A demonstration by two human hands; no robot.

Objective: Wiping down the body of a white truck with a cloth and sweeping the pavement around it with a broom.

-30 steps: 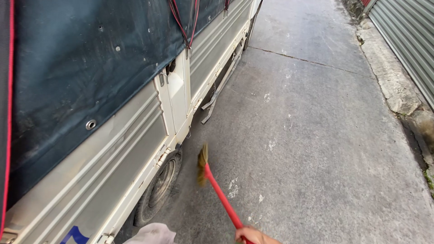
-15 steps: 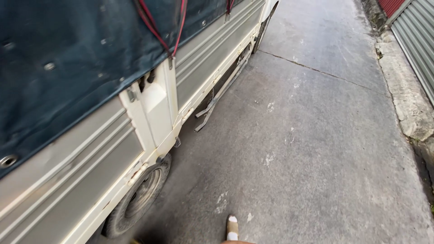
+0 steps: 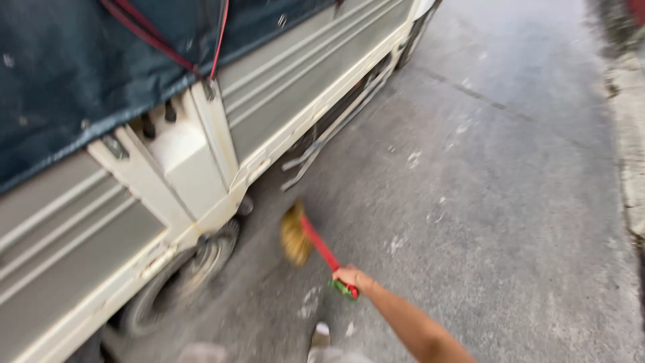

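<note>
Back in view since half a second ago: your right hand (image 3: 348, 275), fingers closed around the red-handled broom (image 3: 316, 243). Its straw head hangs just beside the truck's rear wheel (image 3: 181, 275), above the concrete road (image 3: 510, 202). Left hand out of frame.

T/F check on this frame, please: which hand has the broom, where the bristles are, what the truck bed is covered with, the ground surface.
1. The right hand grips the red-handled broom. True.
2. The broom's straw head points away from the truck's wheel. False: it is extended toward the wheel, near the truck's side.
3. A dark tarp covers the truck bed, with red cords across it. True.
4. The ground is grass. False: it is grey concrete pavement.
5. The left hand also holds the broom. False: no left hand is in view.
</note>
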